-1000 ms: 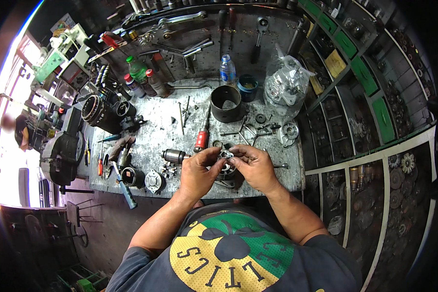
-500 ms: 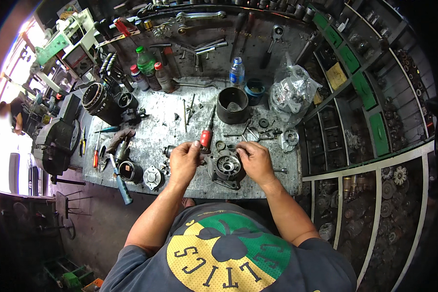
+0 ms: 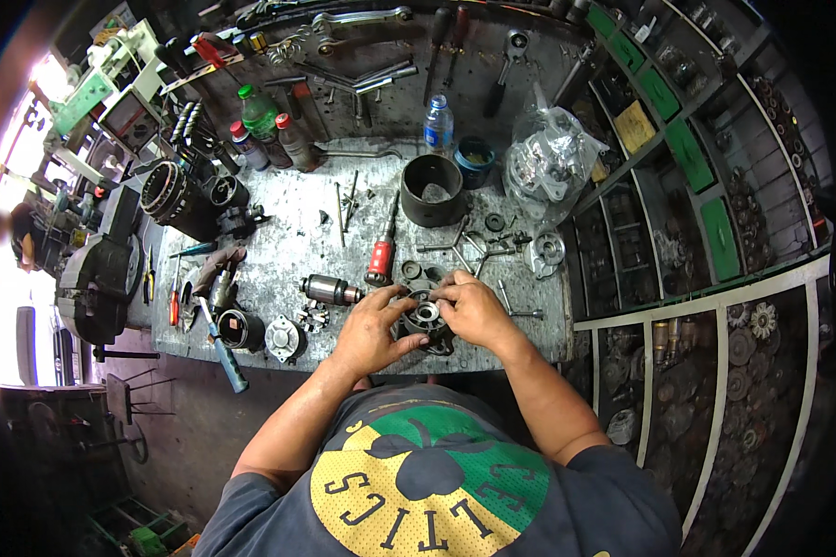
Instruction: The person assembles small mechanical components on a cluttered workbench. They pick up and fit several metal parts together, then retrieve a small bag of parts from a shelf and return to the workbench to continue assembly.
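Observation:
Right in front of me on the workbench sits a round metal housing (image 3: 424,314) with a ring-shaped seat at its centre. My left hand (image 3: 372,327) is curled around its left side, thumb at the near edge and fingers on the rim. The fingertips of my right hand (image 3: 474,311) are pinched together over the housing's right rim; whatever they hold is too small to make out. Just beyond my left hand lies a red-handled screwdriver (image 3: 379,261), its shaft pointing away. A motor armature (image 3: 329,289) rests to its left.
A dark metal cylinder (image 3: 433,190) stands farther back, near a water bottle (image 3: 438,125) and a plastic bag of parts (image 3: 553,162). Loose rods and a three-armed tool (image 3: 472,249) lie at right. At left are a round end cover (image 3: 284,339) and a blue-handled hammer (image 3: 230,364).
My left hand has let go of the red-handled screwdriver, now lying on the bench, and has come down onto the housing. My right hand has moved slightly left, over the housing's rim.

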Demonstrator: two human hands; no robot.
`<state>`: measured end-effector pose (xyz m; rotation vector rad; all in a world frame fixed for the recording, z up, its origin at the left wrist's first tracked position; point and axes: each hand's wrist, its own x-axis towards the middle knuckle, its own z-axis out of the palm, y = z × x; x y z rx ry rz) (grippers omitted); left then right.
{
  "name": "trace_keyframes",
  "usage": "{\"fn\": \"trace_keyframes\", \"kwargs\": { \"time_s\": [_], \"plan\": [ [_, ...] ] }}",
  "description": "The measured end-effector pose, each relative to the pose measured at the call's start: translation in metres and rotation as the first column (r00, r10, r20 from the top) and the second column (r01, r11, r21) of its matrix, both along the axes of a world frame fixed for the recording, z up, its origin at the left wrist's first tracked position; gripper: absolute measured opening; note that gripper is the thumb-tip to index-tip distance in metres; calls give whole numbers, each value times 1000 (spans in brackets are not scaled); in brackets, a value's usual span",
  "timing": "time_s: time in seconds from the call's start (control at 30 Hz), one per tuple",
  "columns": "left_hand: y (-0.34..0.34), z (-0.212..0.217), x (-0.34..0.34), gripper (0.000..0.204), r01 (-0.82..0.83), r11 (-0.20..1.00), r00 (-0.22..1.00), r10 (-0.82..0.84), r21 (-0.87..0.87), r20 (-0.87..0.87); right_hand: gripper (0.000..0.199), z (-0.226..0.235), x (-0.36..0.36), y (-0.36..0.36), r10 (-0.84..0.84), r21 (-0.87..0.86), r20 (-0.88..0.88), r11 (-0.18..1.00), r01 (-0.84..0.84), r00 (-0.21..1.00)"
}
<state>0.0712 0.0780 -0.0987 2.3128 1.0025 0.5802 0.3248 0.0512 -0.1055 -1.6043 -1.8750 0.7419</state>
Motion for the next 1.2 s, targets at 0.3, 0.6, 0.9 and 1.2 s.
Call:
{"fn": "trace_keyframes", "kwargs": {
  "time_s": [0.3, 0.6, 0.9, 1.2],
  "plan": [
    [1, -2, 1, 72, 22, 996, 998, -17, 82, -61, 29, 5, -4, -27, -111, -89, -107, 991, 102, 988],
    [-11, -2, 9, 79, -36, 997, 999, 38, -68, 27, 35, 10, 4, -29, -20, -123, 40, 992, 25, 999],
    [55, -11, -119, 29, -609, 790, 793, 607, 63, 51, 51, 19, 16, -27, -168, -119, -108, 981, 155, 980],
    [192, -58, -171, 28, -596, 798, 347, 156, -89, -925, 53, 36, -5, -22, -87, -59, -109, 995, 81, 990]
  ]
}}
